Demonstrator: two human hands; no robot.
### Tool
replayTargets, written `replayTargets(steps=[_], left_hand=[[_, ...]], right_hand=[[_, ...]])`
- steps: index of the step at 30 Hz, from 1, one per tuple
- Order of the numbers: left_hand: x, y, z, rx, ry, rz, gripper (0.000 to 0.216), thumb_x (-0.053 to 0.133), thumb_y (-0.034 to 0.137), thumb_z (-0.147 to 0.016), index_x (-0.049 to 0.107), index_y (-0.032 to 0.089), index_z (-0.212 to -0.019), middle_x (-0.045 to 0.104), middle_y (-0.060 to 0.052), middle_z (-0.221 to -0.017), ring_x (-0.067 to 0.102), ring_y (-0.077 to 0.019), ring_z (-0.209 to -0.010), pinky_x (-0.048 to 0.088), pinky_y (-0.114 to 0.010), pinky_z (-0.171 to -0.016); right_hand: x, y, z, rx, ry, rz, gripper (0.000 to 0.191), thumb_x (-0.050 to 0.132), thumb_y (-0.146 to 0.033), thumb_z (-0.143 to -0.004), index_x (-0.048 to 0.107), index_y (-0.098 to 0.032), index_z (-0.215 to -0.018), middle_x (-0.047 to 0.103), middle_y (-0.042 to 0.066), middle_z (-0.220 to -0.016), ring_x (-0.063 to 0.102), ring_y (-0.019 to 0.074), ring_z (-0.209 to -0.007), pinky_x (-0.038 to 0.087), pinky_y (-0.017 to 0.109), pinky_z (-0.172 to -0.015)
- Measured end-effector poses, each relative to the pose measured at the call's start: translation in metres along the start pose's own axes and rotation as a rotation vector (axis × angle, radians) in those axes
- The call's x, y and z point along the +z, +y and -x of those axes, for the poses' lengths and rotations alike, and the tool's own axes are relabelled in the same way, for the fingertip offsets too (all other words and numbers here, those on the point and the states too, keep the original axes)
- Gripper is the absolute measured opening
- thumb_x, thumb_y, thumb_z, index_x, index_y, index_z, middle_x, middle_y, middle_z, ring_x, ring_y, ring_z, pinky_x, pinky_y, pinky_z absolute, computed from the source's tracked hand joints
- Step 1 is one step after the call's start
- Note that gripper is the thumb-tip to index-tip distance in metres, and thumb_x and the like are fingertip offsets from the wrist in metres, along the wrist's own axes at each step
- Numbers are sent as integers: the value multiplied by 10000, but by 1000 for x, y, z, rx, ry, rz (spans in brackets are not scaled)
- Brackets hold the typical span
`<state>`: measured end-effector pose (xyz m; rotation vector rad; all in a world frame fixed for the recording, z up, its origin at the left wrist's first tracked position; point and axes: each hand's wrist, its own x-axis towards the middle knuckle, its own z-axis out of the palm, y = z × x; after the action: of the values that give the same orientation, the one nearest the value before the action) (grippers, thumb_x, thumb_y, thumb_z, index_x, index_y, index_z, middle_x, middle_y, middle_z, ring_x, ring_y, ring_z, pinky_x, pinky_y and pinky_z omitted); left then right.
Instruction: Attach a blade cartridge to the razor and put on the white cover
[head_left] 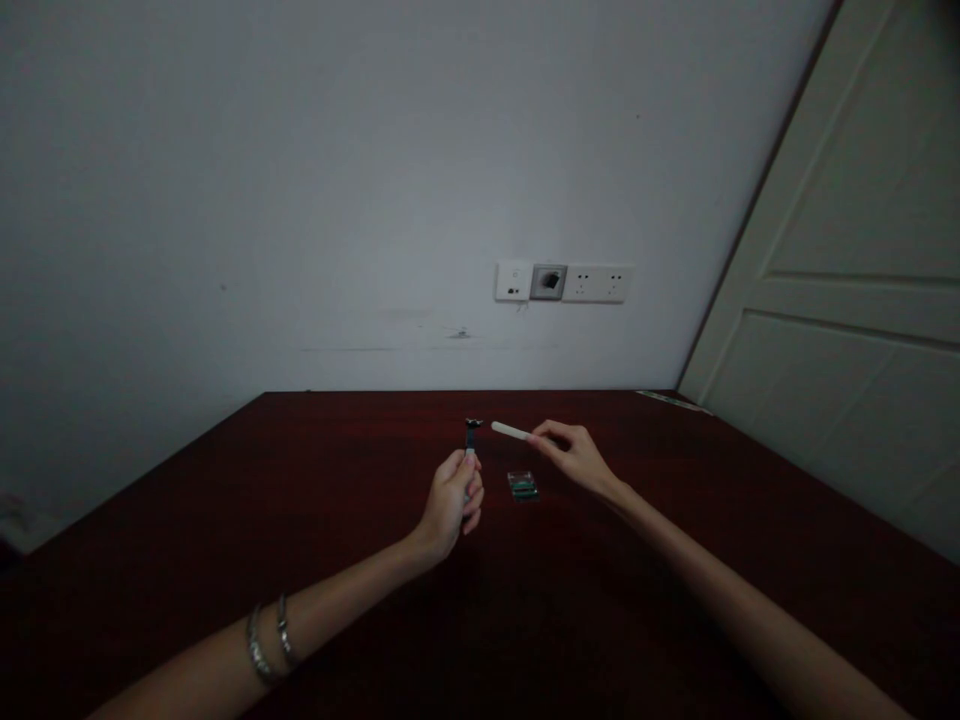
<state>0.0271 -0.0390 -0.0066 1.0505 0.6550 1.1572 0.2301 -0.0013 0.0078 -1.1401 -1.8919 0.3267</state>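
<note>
Fingers [473, 490] of the left hand [448, 503] are closed around a slim tool [470, 440] with a pale handle, held upright with its small dark head at the top. The right hand [574, 455] pinches a white stick [511, 431] between thumb and fingertips, its rounded end aimed left at the tool's head; a narrow gap shows between the two. Both are near the middle of the dark red desk [300, 480], whose surface spreads broadly to either side of the hands. Its far edge meets the pale wall [337, 200], and its right edge runs beside a panelled door [847, 290]. Between and just below the hands lies a small clear packet [523, 486] with green bands; I cannot tell what it contains.
</note>
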Motion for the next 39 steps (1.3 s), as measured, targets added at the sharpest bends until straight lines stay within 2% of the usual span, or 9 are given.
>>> replayTargets(steps=[8,13,19,24,30,36,39], left_hand=[[0,-10,5,-25,-44,-107,318,515,489,-769,393,196,-759,336,103,-513,196,-13,-314,180,-102,-238],[-1,-7,3,-26,-9,-101,332,517,502,-761,387,197,-756,302,110,-500,183,-13,-319,156,-98,-248],[-2,-10,4,-30,-38,-147,318,491,492,-785,386,194,-752,316,106,-511,186,-9,-319,165,-100,-258],[-4,-8,1,-7,-1,-130,319,499,490,-780,382,195,-746,303,106,-502,185,-14,-326,145,-98,-259],[-2,-8,2,-13,-16,-159,336,493,512,-780,378,198,-746,296,108,-504,179,-13,-325,139,-101,-263],[-2,-6,-1,-4,0,-136,351,511,522,-762,381,197,-742,280,110,-497,178,-13,-324,129,-98,-265],[-3,-5,-3,5,10,-130,343,510,515,-768,385,196,-745,278,110,-497,178,-13,-324,129,-98,-269]], right_hand=[[4,-22,5,-41,-8,-59,286,510,-408,-809,624,-165,-710,571,-6,-607,473,115,-553,345,232,-530],[0,-14,6,0,6,-53,292,520,-410,-796,626,-161,-683,571,3,-601,468,123,-545,350,241,-526],[6,-21,5,-56,-6,-87,282,523,-401,-805,630,-158,-710,568,1,-605,456,114,-540,340,231,-517],[0,-9,7,-4,32,-34,290,531,-407,-794,636,-156,-693,579,6,-608,477,124,-549,356,240,-535],[3,-22,7,-54,11,-76,284,523,-406,-805,638,-161,-717,597,12,-629,494,128,-560,366,242,-539],[-4,-5,7,-7,85,-26,292,525,-419,-793,643,-166,-708,587,12,-617,475,128,-550,354,249,-524],[-3,-14,8,-16,81,-60,290,525,-419,-791,641,-166,-708,583,13,-611,472,128,-548,355,250,-516]])
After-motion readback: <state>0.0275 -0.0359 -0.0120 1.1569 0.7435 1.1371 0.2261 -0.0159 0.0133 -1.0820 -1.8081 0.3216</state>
